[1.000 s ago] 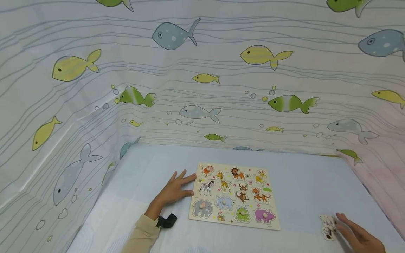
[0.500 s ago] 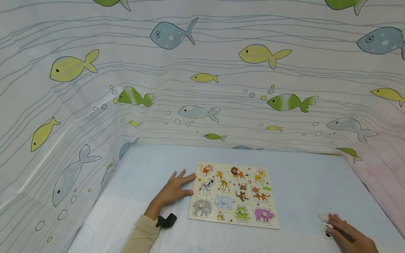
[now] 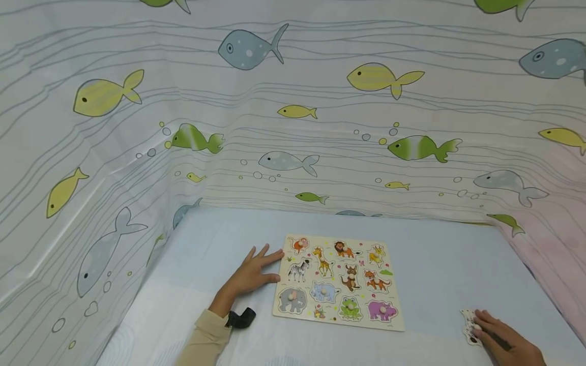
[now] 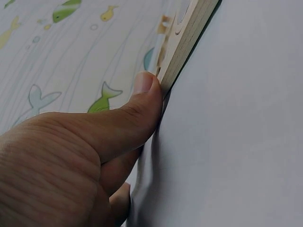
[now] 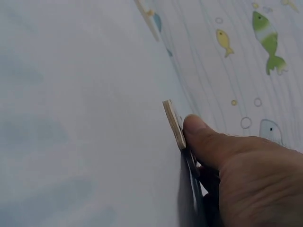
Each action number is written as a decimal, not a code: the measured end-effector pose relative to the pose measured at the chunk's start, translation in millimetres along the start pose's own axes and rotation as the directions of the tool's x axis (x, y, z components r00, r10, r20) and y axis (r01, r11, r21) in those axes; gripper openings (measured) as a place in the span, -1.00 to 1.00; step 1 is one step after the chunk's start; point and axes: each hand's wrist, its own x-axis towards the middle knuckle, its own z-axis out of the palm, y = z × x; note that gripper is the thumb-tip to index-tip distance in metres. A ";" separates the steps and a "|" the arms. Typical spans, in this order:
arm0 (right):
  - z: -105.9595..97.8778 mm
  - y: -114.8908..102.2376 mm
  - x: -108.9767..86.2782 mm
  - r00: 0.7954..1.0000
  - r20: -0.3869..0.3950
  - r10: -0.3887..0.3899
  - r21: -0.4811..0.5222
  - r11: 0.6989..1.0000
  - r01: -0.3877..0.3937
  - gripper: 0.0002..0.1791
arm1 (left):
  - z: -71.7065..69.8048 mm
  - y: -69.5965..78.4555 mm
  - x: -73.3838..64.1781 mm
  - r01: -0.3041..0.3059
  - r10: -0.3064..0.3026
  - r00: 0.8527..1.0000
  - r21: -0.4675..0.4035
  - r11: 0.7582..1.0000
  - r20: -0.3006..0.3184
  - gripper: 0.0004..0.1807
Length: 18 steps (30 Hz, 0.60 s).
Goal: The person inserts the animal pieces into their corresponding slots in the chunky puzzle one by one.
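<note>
A wooden animal puzzle board lies flat on the table in the head view, holding several knobbed animal pieces. Its zebra picture shows no knob. My left hand rests with spread fingers at the board's left edge, thumb and forefinger touching it; the left wrist view shows the thumb against the board's side. Far to the right, my right hand pinches the knob of a black-and-white zebra puzzle piece. Fingers cover part of that piece; its wooden edge shows beside the thumb in the right wrist view.
The pale blue table stretches between the board and my right hand. Fish-patterned sheeting rises behind and at both sides. A black band with a small device sits at my left wrist.
My right hand has moved slightly left onto the zebra piece, and its fingers have closed on the knob. The left hand and the board have stayed put.
</note>
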 end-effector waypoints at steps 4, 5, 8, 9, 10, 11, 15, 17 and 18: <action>1.4 0.1 -1.1 0.998 -0.033 -0.050 0.008 0.999 0.050 -0.63 | 0.6 -0.3 0.5 0.010 -0.010 1.000 -0.003 1.000 0.003 -0.21; 1.4 0.0 -1.3 0.998 -0.028 -0.058 0.014 0.998 0.059 -0.64 | 0.5 -0.6 0.5 0.013 -0.013 1.000 -0.003 1.000 0.004 -0.21; 1.7 -0.4 -1.4 0.998 -0.030 -0.050 0.023 0.998 0.050 -0.67 | 0.0 -0.2 0.1 0.017 -0.017 1.000 -0.001 1.000 0.006 -0.21; 1.7 -0.6 -1.3 0.999 -0.031 -0.036 0.019 0.999 0.037 -0.67 | -0.3 0.4 -0.2 0.016 -0.016 1.000 -0.003 1.000 0.006 -0.21; 1.6 -0.7 -0.9 0.999 -0.034 -0.021 0.015 1.000 0.021 -0.67 | -0.6 0.9 -0.3 0.017 -0.016 1.000 -0.005 1.000 0.006 -0.21; 1.7 -0.8 -0.7 0.999 -0.043 -0.014 0.001 1.000 0.014 -0.68 | -1.0 1.5 -0.7 0.015 -0.015 1.000 -0.005 1.000 0.008 -0.21; 1.0 -2.5 -0.6 0.995 -0.100 -0.010 -0.002 1.000 0.010 -0.70 | -1.9 3.1 -1.5 0.006 -0.006 1.000 0.000 1.000 0.009 -0.22; 1.1 -3.6 -0.6 0.989 -0.138 -0.044 0.022 0.999 0.048 -0.69 | -2.0 3.0 -1.7 0.001 -0.001 1.000 0.001 1.000 0.006 -0.23; 1.3 -4.4 -0.3 0.987 -0.153 -0.052 0.036 0.998 0.058 -0.66 | -2.0 2.7 -1.8 0.000 0.000 1.000 0.001 1.000 0.003 -0.23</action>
